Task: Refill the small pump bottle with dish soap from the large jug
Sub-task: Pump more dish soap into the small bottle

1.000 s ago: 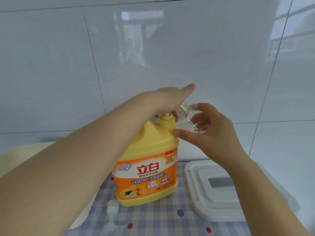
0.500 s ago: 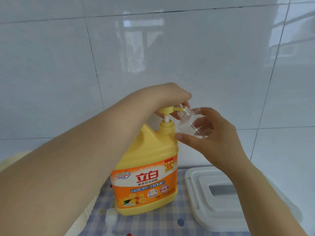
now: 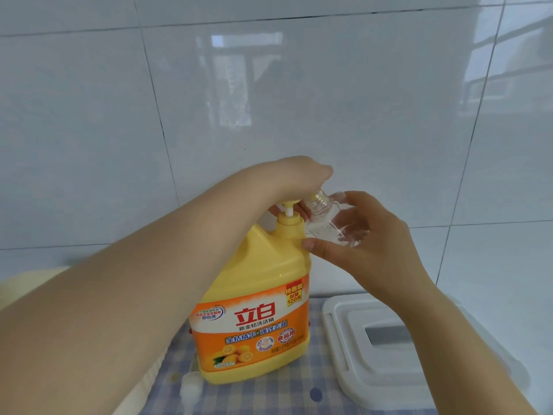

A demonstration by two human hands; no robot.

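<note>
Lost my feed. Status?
Left hand on jug pump. Right hand holds small clear bottle tilted at spout. Yellow jug upright. Nothing in the way.

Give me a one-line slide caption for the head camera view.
Left hand presses the yellow dish soap jug's pump while right hand tilts the small clear bottle at its spout.

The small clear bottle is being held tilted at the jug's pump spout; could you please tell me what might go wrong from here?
1. The small bottle has a narrow neck and is held tilted in mid-air by the right hand; soap could miss it and run down the jug.
2. The left hand hides the pump head, so aiming is partly blind.
3. Pressing hard could tip the jug on the checked cloth.
</note>
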